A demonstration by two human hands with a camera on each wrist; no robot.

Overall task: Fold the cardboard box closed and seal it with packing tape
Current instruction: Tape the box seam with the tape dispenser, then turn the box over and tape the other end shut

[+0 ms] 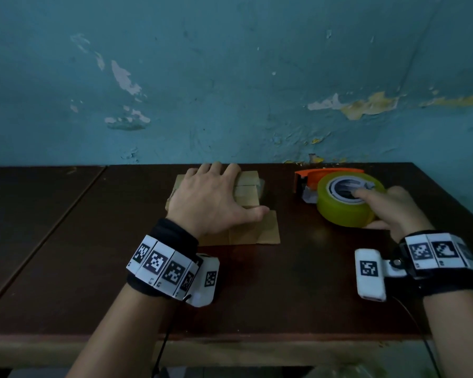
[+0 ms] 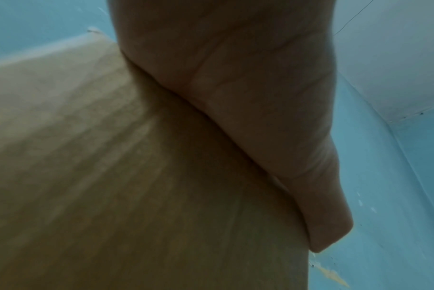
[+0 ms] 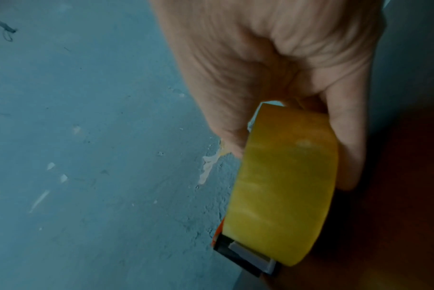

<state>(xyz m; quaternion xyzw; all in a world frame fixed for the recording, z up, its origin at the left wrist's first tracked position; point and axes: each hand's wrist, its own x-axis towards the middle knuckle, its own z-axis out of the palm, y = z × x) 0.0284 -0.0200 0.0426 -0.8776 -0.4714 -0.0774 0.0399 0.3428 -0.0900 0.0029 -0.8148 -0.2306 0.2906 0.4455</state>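
A small brown cardboard box (image 1: 247, 186) lies on the dark wooden table (image 1: 284, 282), with a flap (image 1: 260, 230) spread flat toward me. My left hand (image 1: 210, 195) lies palm-down on top of the box, fingers reaching its far edge and thumb spread to the right. In the left wrist view the palm (image 2: 235, 78) presses against the cardboard (image 2: 99, 176). To the right, a yellow tape roll (image 1: 339, 211) sits in an orange dispenser (image 1: 328, 173). My right hand (image 1: 393, 208) grips the roll (image 3: 285, 186), with fingers (image 3: 225, 127) on one side and thumb on the other.
A peeling blue wall (image 1: 230, 77) rises directly behind the table's far edge. The dispenser's grey cutter end (image 3: 248, 257) points toward the wall. A seam (image 1: 66, 205) splits the tabletop at the left. The front edge (image 1: 230, 347) runs close to me.
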